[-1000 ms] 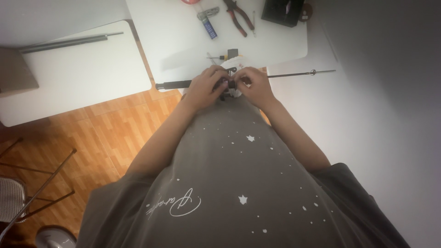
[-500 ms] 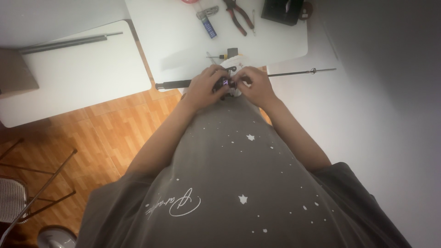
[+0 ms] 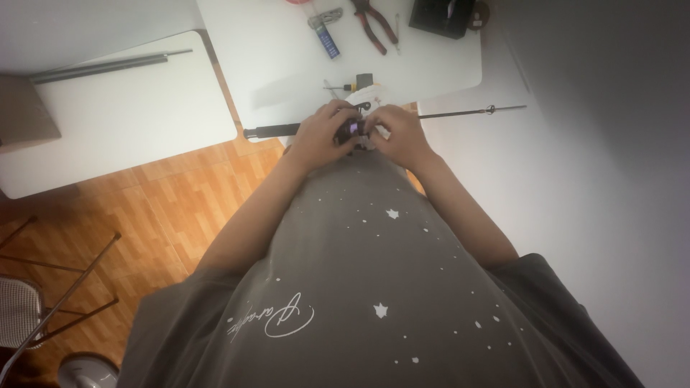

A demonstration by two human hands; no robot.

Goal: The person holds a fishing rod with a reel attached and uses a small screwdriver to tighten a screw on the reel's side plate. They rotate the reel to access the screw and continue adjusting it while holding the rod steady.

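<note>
Dim, soft picture with dark vignetted corners; the white bench (image 3: 287,65) glows brightest, and wide-angle distortion bends the edges.

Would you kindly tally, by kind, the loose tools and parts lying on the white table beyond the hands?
Pliers: 1
Blue-handled tool: 1
Black box: 1
Small screwdriver: 1
Total: 4
Both hands, left and right, are closed on a small dark reel on a thin rod, not counted.
</note>
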